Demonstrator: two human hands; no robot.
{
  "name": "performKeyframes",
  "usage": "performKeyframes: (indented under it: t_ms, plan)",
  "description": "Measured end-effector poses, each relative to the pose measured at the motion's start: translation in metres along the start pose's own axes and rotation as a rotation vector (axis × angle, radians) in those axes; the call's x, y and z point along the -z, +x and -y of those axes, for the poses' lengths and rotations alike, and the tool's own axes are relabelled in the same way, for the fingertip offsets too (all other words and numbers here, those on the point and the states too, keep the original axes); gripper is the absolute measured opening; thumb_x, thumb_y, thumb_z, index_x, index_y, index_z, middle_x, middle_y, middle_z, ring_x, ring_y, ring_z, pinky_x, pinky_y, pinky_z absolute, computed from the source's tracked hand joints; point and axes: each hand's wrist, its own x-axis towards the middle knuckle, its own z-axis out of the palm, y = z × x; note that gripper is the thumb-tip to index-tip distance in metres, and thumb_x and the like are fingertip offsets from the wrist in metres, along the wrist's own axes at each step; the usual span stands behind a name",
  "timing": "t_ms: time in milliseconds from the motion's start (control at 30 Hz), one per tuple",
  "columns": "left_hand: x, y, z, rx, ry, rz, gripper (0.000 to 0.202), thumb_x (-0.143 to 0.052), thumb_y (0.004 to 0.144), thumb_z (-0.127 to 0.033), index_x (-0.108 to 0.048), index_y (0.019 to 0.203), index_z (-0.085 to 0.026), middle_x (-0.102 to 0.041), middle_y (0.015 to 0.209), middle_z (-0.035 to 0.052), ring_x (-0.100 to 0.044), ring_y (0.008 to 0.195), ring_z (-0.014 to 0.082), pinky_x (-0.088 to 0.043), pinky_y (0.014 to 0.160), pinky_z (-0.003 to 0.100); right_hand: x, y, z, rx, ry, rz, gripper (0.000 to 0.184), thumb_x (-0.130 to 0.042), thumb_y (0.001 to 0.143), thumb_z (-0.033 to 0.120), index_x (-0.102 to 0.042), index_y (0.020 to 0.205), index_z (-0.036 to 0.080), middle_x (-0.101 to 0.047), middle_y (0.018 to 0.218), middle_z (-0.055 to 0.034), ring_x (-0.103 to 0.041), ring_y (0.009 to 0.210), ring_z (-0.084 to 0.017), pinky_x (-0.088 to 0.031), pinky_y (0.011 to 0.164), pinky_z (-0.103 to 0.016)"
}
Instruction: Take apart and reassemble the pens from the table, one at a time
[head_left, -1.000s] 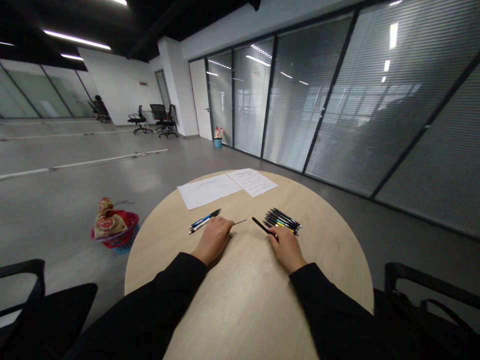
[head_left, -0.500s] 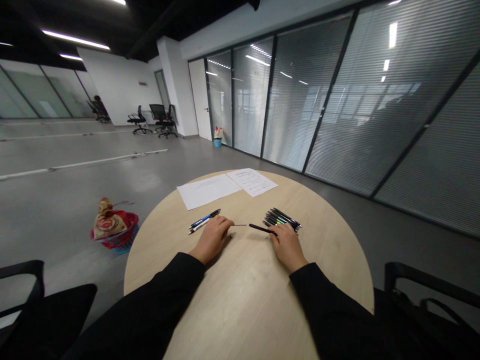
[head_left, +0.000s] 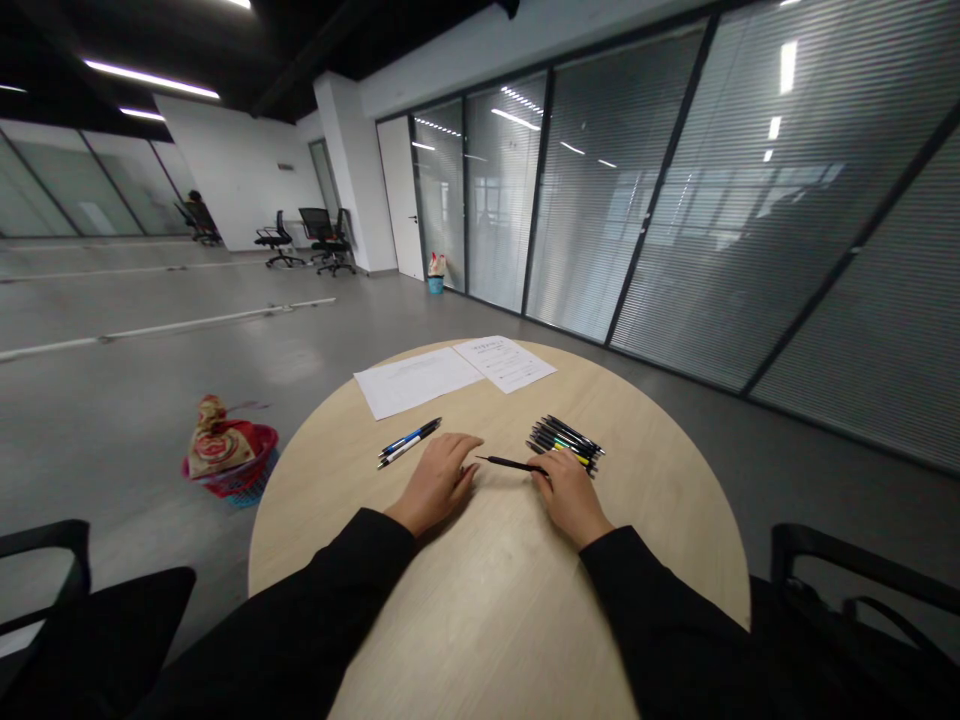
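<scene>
1. Since half a second earlier, the left hand (head_left: 433, 482) has parted its fingers from the thin rod (head_left: 481, 458) it was pinching, and most of that rod has gone from view; only a short tip shows at the left end of the black pen (head_left: 511, 463).
2. Far to the left of the black pen, on the floor, stands a basket (head_left: 251, 487) holding a brown and red bag (head_left: 219, 445).
3. Nearer to the left of the black pen, just beyond the left hand, a small group of pens (head_left: 406, 439), blue, white and black, lies side by side.
4. Beyond the black pen and to its left lies a white sheet (head_left: 416, 382); a printed sheet (head_left: 508, 366) adjoins it, almost straight beyond the pen.
5. At the left end of the black pen, the left hand's thumb and forefinger stand apart, with the tip near the gap; whether they touch it, one cannot tell.
6. The black pen itself is held nearly level over the round table (head_left: 495, 620).
7. At its right end, the right hand (head_left: 571, 495) has thumb and fingers clamped on it.
8. Just beyond that end lies a row of dark pens (head_left: 566, 437), partly hidden by the right hand.
</scene>
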Motion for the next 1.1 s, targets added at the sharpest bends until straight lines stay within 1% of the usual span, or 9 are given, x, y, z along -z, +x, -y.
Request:
performKeyframes:
  t_ms: [67,167,367,467,600,800,933,1100]
  plan:
    - [0.0008,-0.0009,0.0018,0.043,0.033,-0.031,0.027,-0.051,0.097,-0.027,-0.055,0.122,-0.018,-0.062,0.12,0.0125,-0.056,0.112,0.0275,-0.044,0.099,0.044,0.0003,-0.0004,-0.0013,-0.003,0.004,-0.003,0.016,-0.059,0.092,0.012,-0.071,0.099,0.018,-0.071,0.099,-0.0088,-0.058,0.097,-0.026,-0.046,0.094,-0.043]
    - [0.0015,-0.0013,0.0051,0.081,0.056,-0.032,0.022,-0.049,0.097,-0.026,-0.057,0.115,-0.017,-0.062,0.113,0.0119,-0.056,0.107,0.0273,-0.046,0.095,0.044,0.0013,-0.0007,-0.0019,-0.004,0.003,-0.007,0.015,-0.059,0.092,0.011,-0.071,0.099,0.017,-0.071,0.099,-0.0092,-0.058,0.098,-0.027,-0.046,0.094,-0.043]
    - [0.0007,0.0024,0.0027,0.02,0.003,0.045,0.016,-0.045,0.099,-0.024,-0.06,0.102,-0.019,-0.061,0.105,0.0098,-0.056,0.097,0.0237,-0.046,0.088,0.039,-0.0002,-0.0009,-0.0003,0.011,0.015,0.0,0.015,-0.06,0.092,0.011,-0.071,0.098,0.019,-0.07,0.098,-0.0091,-0.057,0.098,-0.026,-0.046,0.093,-0.043]
    - [0.0002,0.0031,0.0016,0.011,-0.019,0.054,0.017,-0.044,0.099,-0.021,-0.06,0.095,-0.019,-0.06,0.101,0.0096,-0.056,0.094,0.0229,-0.046,0.085,0.037,-0.0012,-0.0008,0.0002,0.02,0.025,0.009,0.015,-0.06,0.092,0.011,-0.071,0.099,0.019,-0.07,0.098,-0.0088,-0.057,0.098,-0.026,-0.046,0.091,-0.042]
    - [-0.0001,0.0024,0.002,0.013,-0.061,0.055,0.018,-0.043,0.099,-0.021,-0.06,0.094,-0.019,-0.059,0.1,0.0099,-0.055,0.092,0.0222,-0.046,0.083,0.036,-0.0012,-0.0007,-0.0001,0.04,0.03,0.024,0.016,-0.059,0.092,0.011,-0.071,0.1,0.019,-0.069,0.098,-0.0088,-0.057,0.097,-0.026,-0.046,0.091,-0.042]
    - [-0.001,0.0006,0.002,0.035,-0.113,0.069,0.021,-0.043,0.1,-0.024,-0.062,0.093,-0.019,-0.059,0.1,0.0096,-0.055,0.092,0.0217,-0.046,0.083,0.035,-0.0004,-0.0012,-0.0011,0.054,0.044,0.018,0.016,-0.059,0.092,0.01,-0.071,0.1,0.018,-0.069,0.098,-0.009,-0.056,0.097,-0.026,-0.046,0.092,-0.042]
    - [-0.0018,0.0009,0.0027,0.07,-0.186,0.067,0.024,-0.043,0.101,-0.029,-0.063,0.092,-0.019,-0.059,0.098,0.0088,-0.055,0.092,0.0214,-0.047,0.085,0.036,0.0,-0.0011,-0.0007,0.056,0.059,0.016,0.016,-0.058,0.093,0.011,-0.071,0.099,0.018,-0.069,0.097,-0.0091,-0.056,0.097,-0.026,-0.045,0.091,-0.041]
    - [-0.0021,0.0029,0.002,0.138,-0.298,0.037,0.026,-0.045,0.1,-0.033,-0.062,0.086,-0.018,-0.06,0.094,0.008,-0.057,0.091,0.021,-0.047,0.087,0.036,0.0004,-0.0008,0.0011,0.058,0.077,0.013,0.015,-0.057,0.094,0.012,-0.071,0.099,0.017,-0.069,0.097,-0.009,-0.056,0.096,-0.025,-0.045,0.093,-0.042]
